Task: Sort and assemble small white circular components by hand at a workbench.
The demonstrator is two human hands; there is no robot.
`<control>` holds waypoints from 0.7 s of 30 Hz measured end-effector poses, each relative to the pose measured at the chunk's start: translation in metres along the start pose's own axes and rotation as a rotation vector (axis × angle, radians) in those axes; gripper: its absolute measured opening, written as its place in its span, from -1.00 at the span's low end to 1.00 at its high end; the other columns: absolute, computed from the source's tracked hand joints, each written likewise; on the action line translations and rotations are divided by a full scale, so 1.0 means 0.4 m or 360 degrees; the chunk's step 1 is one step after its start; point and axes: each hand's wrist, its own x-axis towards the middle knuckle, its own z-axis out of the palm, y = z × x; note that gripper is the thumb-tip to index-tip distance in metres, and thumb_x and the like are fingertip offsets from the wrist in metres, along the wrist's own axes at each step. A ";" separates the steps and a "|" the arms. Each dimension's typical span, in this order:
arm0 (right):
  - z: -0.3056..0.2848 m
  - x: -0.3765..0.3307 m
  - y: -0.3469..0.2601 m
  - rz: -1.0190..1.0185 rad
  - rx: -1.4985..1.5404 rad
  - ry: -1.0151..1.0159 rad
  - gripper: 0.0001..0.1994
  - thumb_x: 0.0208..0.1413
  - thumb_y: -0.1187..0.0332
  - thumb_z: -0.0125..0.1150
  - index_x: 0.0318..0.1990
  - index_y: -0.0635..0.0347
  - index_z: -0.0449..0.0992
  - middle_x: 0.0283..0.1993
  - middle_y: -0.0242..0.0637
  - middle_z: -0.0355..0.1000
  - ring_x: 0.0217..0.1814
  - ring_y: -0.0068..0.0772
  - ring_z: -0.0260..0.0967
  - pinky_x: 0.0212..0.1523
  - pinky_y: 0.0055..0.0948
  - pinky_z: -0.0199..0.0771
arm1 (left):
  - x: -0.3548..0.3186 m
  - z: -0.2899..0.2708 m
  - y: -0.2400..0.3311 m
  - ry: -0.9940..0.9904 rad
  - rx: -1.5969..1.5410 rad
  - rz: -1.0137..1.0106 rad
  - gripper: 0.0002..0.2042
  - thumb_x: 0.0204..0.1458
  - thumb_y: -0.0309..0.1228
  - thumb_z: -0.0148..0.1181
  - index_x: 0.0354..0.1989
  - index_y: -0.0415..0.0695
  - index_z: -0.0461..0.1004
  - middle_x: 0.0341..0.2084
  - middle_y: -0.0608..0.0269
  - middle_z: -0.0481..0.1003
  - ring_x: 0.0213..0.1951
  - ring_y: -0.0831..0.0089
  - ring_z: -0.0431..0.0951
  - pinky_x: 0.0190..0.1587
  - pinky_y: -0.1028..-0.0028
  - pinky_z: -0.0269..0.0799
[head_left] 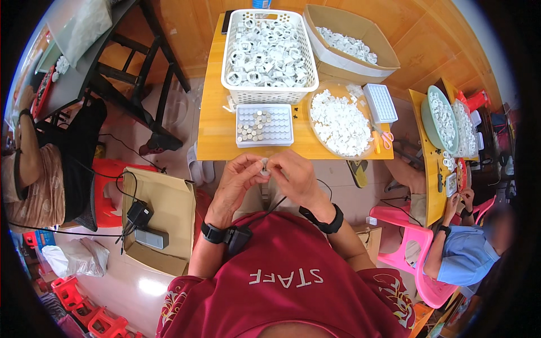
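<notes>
Just off the table's front edge, my left hand (238,179) pinches a small pale piece (264,165) between thumb and fingertips. The fingers of my right hand (294,176) close on the same piece from the other side. My fingers cover most of it, so its exact kind is hidden. Right beyond my hands is a white tray (264,141) with round pockets, where silvery button cells (251,133) lie in the left part. Right of it sits a round tray (322,147) heaped with small white plastic pieces (340,121).
Behind stand a white basket (270,93) of white ring-shaped parts and a cardboard box (355,63). Scissors (385,137) and a second pocketed tray (380,101) lie at the table's right. A seated person (468,242) works at right, another (39,180) at left, near an open carton (160,197).
</notes>
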 end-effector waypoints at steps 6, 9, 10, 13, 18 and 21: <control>-0.025 0.006 0.005 0.0545 0.0455 -0.0106 -0.89 -0.17 0.60 0.14 -0.41 0.30 0.42 -0.47 -0.25 0.34 -0.42 -0.32 0.36 -0.41 -0.50 0.35 | 0.010 0.005 -0.003 -0.0045 0.0051 0.0007 -0.85 0.03 -0.45 0.08 -0.24 -0.20 0.43 -0.44 0.25 0.49 -0.42 0.57 0.50 -0.30 0.58 0.46; -0.030 0.001 0.014 0.0500 0.0518 -0.0039 -0.90 -0.16 0.60 0.14 -0.41 0.30 0.45 -0.47 -0.27 0.34 -0.44 -0.36 0.35 -0.43 -0.50 0.33 | 0.007 0.017 0.010 -0.0087 0.0090 0.0023 -0.85 0.06 -0.44 0.03 -0.24 -0.22 0.40 -0.38 0.21 0.47 -0.37 0.52 0.50 -0.28 0.54 0.48; -0.027 -0.002 0.017 0.0443 0.0471 -0.0062 -0.90 -0.16 0.60 0.14 -0.41 0.28 0.46 -0.47 -0.27 0.34 -0.44 -0.37 0.34 -0.44 -0.50 0.32 | 0.005 0.021 0.013 -0.0119 0.0090 0.0009 -0.85 0.06 -0.44 0.03 -0.24 -0.22 0.40 -0.38 0.21 0.47 -0.37 0.52 0.50 -0.28 0.54 0.48; -0.028 -0.007 0.021 0.0375 0.0447 -0.0066 -0.90 -0.15 0.60 0.14 -0.41 0.28 0.47 -0.47 -0.28 0.32 -0.45 -0.41 0.32 -0.46 -0.50 0.29 | 0.002 0.024 0.011 -0.0118 0.0101 -0.0023 -0.85 0.06 -0.43 0.04 -0.24 -0.22 0.40 -0.38 0.22 0.47 -0.36 0.51 0.50 -0.28 0.54 0.47; -0.025 -0.030 0.038 0.0787 0.1012 -0.0026 -0.96 -0.12 0.59 0.15 -0.44 0.32 0.44 -0.48 -0.42 0.28 -0.45 -0.62 0.27 -0.46 -0.63 0.27 | 0.011 0.029 -0.003 -0.0097 0.0207 -0.0027 -0.85 0.05 -0.43 0.05 -0.24 -0.23 0.41 -0.39 0.23 0.47 -0.39 0.52 0.50 -0.31 0.55 0.48; -0.021 -0.047 0.045 0.0984 0.1203 0.0045 -0.95 -0.09 0.58 0.15 -0.44 0.31 0.41 -0.48 -0.47 0.28 -0.46 -0.71 0.23 -0.47 -0.70 0.25 | 0.020 0.040 -0.005 -0.0085 0.0356 -0.0028 -0.85 0.03 -0.45 0.07 -0.25 -0.24 0.41 -0.38 0.23 0.47 -0.39 0.53 0.50 -0.31 0.55 0.48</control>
